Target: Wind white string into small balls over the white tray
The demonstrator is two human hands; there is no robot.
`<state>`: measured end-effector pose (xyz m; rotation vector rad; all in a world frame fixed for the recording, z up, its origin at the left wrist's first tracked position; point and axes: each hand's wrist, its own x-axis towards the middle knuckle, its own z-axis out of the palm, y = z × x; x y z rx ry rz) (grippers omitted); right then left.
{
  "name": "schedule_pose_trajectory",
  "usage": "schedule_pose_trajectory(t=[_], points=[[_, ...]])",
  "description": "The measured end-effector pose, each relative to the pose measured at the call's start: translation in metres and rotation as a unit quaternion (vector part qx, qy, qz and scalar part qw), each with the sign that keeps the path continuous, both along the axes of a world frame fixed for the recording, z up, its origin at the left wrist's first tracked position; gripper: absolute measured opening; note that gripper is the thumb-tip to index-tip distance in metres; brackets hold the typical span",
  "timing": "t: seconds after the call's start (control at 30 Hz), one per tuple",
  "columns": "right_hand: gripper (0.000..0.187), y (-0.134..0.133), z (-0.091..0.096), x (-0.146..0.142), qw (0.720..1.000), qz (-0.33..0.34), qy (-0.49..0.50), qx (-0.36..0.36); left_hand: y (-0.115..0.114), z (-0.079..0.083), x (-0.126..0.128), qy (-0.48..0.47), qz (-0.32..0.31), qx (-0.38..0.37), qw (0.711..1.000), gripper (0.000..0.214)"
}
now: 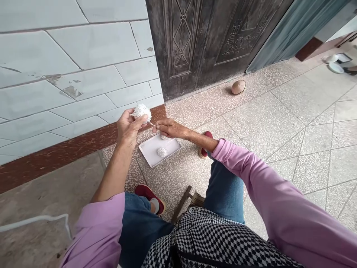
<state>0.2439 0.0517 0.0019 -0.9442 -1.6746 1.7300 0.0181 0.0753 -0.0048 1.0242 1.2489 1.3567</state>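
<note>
My left hand [129,127] holds a white fluffy ball [141,112] with its fingers curled against the underside. A thin pale stick [151,124] runs from the ball to my right hand [170,128], which pinches it between the fingertips. Below both hands, a shallow white tray [147,147] lies on the terrazzo floor. A second, smaller white ball [162,151] rests inside the tray. My hands are just above the tray and do not touch it.
A pale tiled wall with a brown base strip [67,149] stands to the left, and a dark embossed metal door [209,41] stands ahead. A tan round object [238,87] lies by the door. My red shoes, jeans and a checked cloth [212,242] fill the foreground.
</note>
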Motion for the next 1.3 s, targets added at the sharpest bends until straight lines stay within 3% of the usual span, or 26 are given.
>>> schedule_pose_trajectory(t=[0.13, 0.23, 0.33, 0.5, 0.63, 0.73, 1.03, 1.3], points=[[0.031, -0.007, 0.019, 0.007, 0.985, 0.023, -0.059, 0.158, -0.004, -0.001, -0.001, 0.071, 0.005, 0.018, 0.997, 0.068], [0.032, -0.009, 0.037, 0.013, 0.98, -0.003, -0.065, 0.188, -0.012, 0.003, -0.002, 0.108, -0.03, 0.024, 0.993, 0.066], [0.034, -0.002, 0.047, 0.02, 0.98, -0.059, -0.047, 0.185, -0.023, 0.009, -0.002, 0.094, -0.107, 0.019, 0.99, 0.067], [0.03, 0.016, 0.047, 0.031, 0.967, -0.114, -0.046, 0.222, -0.03, 0.017, 0.002, 0.043, -0.228, -0.002, 0.973, 0.076], [0.031, 0.022, 0.042, 0.036, 0.947, -0.123, -0.07, 0.289, -0.026, 0.022, 0.006, 0.044, -0.275, -0.011, 0.96, 0.072], [0.029, 0.022, 0.04, 0.038, 0.943, -0.12, -0.095, 0.297, -0.025, 0.025, 0.009, 0.06, -0.296, -0.006, 0.953, 0.067], [0.039, 0.011, 0.045, 0.028, 0.969, -0.11, -0.106, 0.192, -0.034, 0.027, 0.01, -0.056, -0.212, -0.006, 0.976, 0.067], [0.045, -0.014, 0.038, -0.006, 0.967, -0.009, -0.186, 0.175, -0.019, 0.012, 0.003, -0.062, -0.04, 0.001, 0.997, 0.071]])
